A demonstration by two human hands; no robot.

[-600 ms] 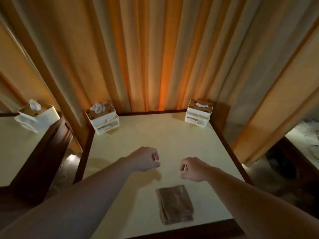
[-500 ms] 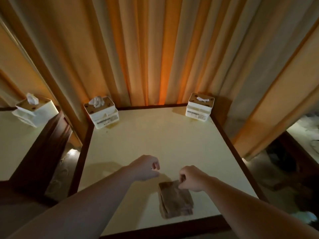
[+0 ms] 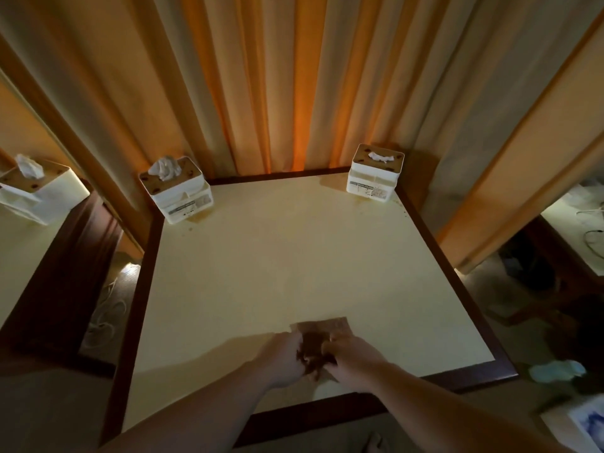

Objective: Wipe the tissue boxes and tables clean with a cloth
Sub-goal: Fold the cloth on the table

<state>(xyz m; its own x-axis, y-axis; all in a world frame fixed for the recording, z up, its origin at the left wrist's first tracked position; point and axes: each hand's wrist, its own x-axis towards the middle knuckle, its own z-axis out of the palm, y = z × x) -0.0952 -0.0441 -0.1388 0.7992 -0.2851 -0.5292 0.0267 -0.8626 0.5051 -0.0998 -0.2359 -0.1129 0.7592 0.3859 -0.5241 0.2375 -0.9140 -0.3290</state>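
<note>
Cloth bunched between both hands: left hand, right hand, fingers curled.

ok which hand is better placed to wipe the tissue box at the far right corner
Right, probably. Both the left hand and right hand hold the brown cloth, but the right tissue box stands on the right hand's side, so no cross-body reach.

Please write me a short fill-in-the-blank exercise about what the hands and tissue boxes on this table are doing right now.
1. Both the left hand and right hand grip the brown ____.
2. The cloth lies near the table's ____ edge.
3. On this table, tissue boxes stand at the two ____ corners: left tissue box, right tissue box.
4. Behind the table hangs an orange ____.

Missing words: cloth; near (front); far (back); curtain
</note>
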